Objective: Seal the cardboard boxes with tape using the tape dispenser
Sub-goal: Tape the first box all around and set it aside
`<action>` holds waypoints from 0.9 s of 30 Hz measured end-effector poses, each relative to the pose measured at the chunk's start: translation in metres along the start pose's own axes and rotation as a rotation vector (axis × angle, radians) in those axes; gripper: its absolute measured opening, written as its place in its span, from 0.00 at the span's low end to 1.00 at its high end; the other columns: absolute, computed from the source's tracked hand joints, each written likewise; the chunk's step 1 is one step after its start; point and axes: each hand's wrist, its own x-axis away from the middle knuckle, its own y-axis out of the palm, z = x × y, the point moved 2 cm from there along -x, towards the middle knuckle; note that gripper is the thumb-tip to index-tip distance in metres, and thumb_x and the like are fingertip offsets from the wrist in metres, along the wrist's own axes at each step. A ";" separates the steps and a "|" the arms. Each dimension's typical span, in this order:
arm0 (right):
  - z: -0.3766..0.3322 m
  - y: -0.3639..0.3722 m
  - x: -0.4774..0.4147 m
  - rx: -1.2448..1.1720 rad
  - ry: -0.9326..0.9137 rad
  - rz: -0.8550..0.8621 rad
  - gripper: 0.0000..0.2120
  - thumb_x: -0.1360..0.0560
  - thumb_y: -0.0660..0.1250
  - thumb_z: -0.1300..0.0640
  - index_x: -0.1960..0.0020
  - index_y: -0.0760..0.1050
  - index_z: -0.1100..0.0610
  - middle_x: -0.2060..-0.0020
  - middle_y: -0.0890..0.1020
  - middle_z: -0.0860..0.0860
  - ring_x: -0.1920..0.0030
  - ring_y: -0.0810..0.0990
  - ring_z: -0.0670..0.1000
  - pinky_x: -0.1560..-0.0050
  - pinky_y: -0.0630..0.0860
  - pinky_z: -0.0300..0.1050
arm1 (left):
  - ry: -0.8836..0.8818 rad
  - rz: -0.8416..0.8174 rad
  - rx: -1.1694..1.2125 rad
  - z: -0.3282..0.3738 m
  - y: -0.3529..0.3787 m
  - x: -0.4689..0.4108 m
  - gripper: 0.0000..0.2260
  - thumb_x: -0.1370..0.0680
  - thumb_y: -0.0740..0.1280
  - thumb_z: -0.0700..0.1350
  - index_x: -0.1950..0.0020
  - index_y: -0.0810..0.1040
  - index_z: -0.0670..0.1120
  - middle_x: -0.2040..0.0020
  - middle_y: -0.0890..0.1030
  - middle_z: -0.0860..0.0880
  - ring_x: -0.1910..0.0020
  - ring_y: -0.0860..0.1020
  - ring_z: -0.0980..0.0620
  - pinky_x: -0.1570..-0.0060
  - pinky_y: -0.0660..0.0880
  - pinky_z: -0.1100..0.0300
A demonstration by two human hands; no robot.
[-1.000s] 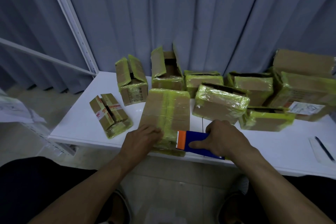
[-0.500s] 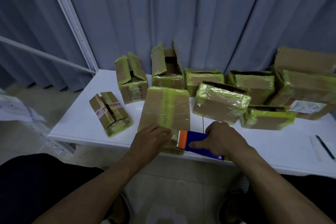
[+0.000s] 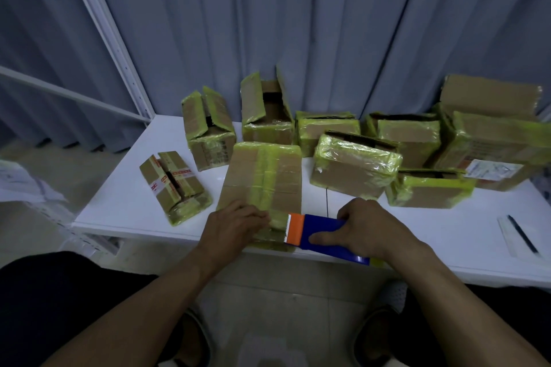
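Observation:
A flat cardboard box (image 3: 262, 179) with yellow-green tape strips lies at the front edge of the white table (image 3: 125, 194). My left hand (image 3: 232, 225) presses on the box's near end, fingers bent over the tape. My right hand (image 3: 369, 226) grips the blue tape dispenser (image 3: 325, 232), whose orange toothed end (image 3: 293, 228) sits against the near end of the box, right beside my left fingers.
Several other taped boxes crowd the back and right of the table, two with flaps up (image 3: 265, 107). A small box with red-printed tape (image 3: 173, 185) lies at the left. A pen on paper (image 3: 521, 232) sits at the far right. Grey curtains hang behind.
My left hand has slid right along the box's near end toward the dispenser. The right hand and dispenser have stayed nearly in place.

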 end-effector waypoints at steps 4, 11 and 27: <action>0.010 -0.004 -0.004 0.010 0.030 0.009 0.33 0.43 0.75 0.24 0.58 0.81 0.52 0.63 0.84 0.48 0.62 0.83 0.46 0.55 0.84 0.48 | 0.032 0.012 -0.009 -0.002 -0.001 0.000 0.09 0.27 0.75 0.45 0.48 0.85 0.55 0.50 0.83 0.59 0.52 0.77 0.55 0.67 0.67 0.65; 0.007 0.007 -0.015 0.048 0.046 0.038 0.32 0.40 0.76 0.26 0.62 0.80 0.56 0.66 0.81 0.50 0.63 0.81 0.49 0.62 0.78 0.46 | 0.114 -0.114 -0.153 0.007 0.009 -0.007 0.34 0.35 0.76 0.35 0.32 0.76 0.57 0.50 0.78 0.50 0.51 0.77 0.49 0.57 0.74 0.57; 0.002 0.021 -0.006 0.047 -0.010 0.044 0.31 0.36 0.72 0.24 0.58 0.79 0.53 0.64 0.81 0.47 0.63 0.81 0.46 0.63 0.78 0.43 | 0.073 -0.031 -0.100 0.019 0.006 -0.017 0.11 0.30 0.79 0.48 0.49 0.86 0.54 0.56 0.81 0.54 0.56 0.77 0.52 0.60 0.73 0.59</action>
